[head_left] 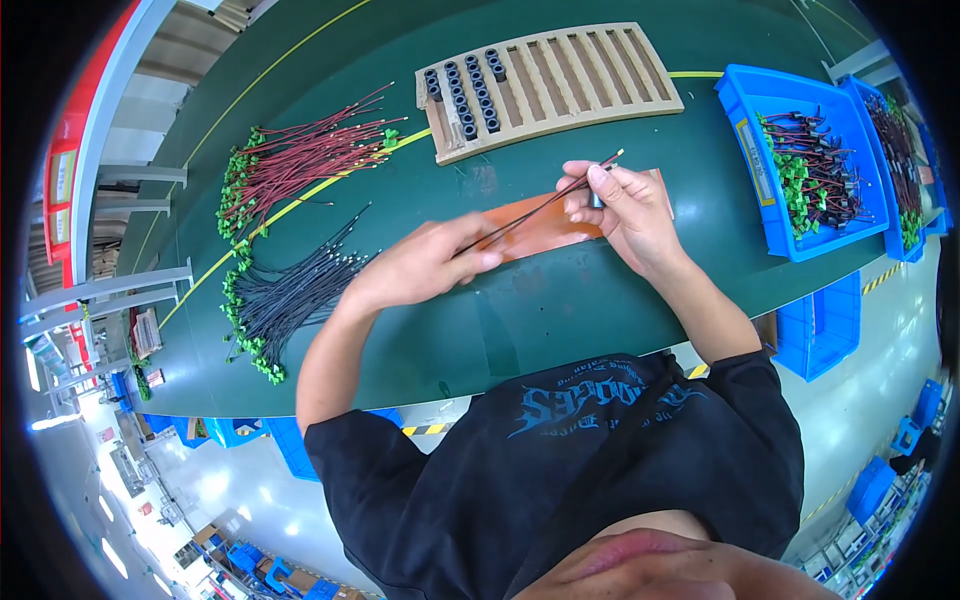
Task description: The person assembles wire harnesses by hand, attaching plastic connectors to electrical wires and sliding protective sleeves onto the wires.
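Note:
A thin pair of wires (535, 211), one dark red and one black, runs between my two hands above the table. My left hand (430, 262) is closed on its left part, palm down, and hides that end. With thumb and fingertips my right hand (630, 208) pinches the other part, and light wire tips poke out above the thumb. A small dark cylindrical piece (597, 199) shows inside the curled fingers of my right hand, partly covered. Beneath the wires lies an orange mat (550, 236) on the green table.
Bundles of red wires (310, 155) and black wires (300, 290) with green connectors lie to the left. A slotted tan tray (560, 130) at the back holds several black cylindrical pieces (472, 95). At right, a blue bin (745, 150) contains wired assemblies (815, 175), beside another blue bin (895, 235).

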Motion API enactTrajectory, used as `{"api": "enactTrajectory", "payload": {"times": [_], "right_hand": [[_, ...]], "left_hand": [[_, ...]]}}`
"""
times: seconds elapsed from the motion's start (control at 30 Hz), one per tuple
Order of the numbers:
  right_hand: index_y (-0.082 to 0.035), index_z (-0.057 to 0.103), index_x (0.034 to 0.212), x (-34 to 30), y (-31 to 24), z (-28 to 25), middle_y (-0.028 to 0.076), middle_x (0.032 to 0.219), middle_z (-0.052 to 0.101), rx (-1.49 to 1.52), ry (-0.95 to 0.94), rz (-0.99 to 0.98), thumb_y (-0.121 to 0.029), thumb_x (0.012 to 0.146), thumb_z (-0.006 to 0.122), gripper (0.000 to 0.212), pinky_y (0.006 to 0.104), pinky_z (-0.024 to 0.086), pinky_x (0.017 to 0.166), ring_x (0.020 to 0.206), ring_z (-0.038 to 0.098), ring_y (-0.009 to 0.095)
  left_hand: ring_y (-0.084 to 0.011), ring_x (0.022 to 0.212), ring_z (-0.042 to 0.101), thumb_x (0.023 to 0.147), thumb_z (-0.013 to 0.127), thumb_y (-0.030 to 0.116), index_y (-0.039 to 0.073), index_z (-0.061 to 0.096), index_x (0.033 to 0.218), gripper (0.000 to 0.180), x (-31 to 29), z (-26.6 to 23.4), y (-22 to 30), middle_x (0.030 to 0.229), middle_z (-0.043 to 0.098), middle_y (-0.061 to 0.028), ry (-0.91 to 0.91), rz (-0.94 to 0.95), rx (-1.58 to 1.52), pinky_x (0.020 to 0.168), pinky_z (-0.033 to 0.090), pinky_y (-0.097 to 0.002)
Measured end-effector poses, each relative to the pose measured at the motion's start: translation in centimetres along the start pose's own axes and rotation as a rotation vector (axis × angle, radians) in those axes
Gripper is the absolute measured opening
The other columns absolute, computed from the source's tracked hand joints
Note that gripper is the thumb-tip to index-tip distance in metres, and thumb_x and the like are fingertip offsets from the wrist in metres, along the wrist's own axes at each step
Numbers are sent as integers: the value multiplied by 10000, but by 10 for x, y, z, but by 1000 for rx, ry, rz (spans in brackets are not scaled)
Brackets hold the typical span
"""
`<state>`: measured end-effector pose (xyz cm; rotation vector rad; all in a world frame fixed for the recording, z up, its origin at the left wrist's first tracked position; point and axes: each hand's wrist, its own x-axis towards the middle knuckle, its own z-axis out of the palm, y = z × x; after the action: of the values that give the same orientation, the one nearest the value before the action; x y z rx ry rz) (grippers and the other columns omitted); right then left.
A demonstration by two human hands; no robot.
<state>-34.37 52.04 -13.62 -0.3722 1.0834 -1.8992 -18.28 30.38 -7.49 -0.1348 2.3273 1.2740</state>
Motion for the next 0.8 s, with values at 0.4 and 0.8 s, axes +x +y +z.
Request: {"api": "enactTrajectory", "payload": {"times": [0.4,0.8], "right_hand": [[-11,574,1359,-4,1,4,-6,882,606,-351,121,-335,-68,1002,607,363,193,409,554,647,493,28],[6,612,1321,-2,2,-1,2,892,602,-630,51,-327,-93,1033,558,309,193,416,593,679,497,35]], "left_hand": [[-97,602,500,1020,590,226,-9,702,992,261,61,35,16,632,548,-43,380,195,-194,555,425,-288],[-151,622,501,1024,567,239,-23,662,959,286,65,30,12,668,568,-89,312,214,-366,589,442,-346]]}}
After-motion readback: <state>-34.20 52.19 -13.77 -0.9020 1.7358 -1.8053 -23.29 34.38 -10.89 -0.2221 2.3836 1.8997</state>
